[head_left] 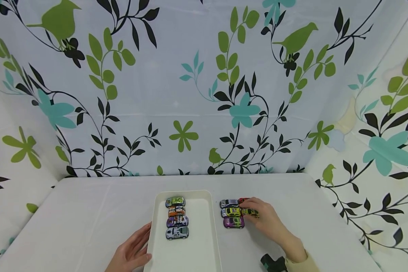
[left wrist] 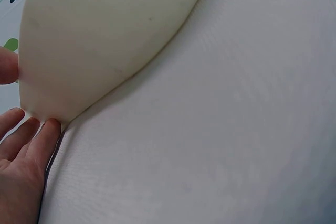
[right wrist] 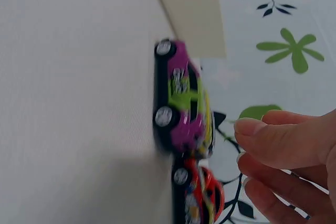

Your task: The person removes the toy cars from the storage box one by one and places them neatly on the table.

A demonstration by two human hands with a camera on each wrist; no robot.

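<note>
My left hand [head_left: 132,247] rests its extended fingertips against the left side of a shallow white tray [head_left: 209,226]. Inside that tray stand a green toy car [head_left: 175,201], an orange one [head_left: 176,211], a purple-blue one [head_left: 177,221] and a silver one [head_left: 177,233], in a column. My right hand [head_left: 266,219] hovers over toy cars right of the tray; its thumb and fingers are apart, with nothing seen between them. By its fingers are a red car [right wrist: 212,195] and a yellow-black car [head_left: 251,213], partly hidden. Silver [head_left: 229,203], yellow [head_left: 230,212] and purple [right wrist: 181,98] cars line up beside them.
A white cloth covers the table [head_left: 95,219]. Patterned curtains [head_left: 176,87] with leaves and birds enclose its back and sides. A dark strap or device [head_left: 273,262] sits at the right wrist, near the front edge.
</note>
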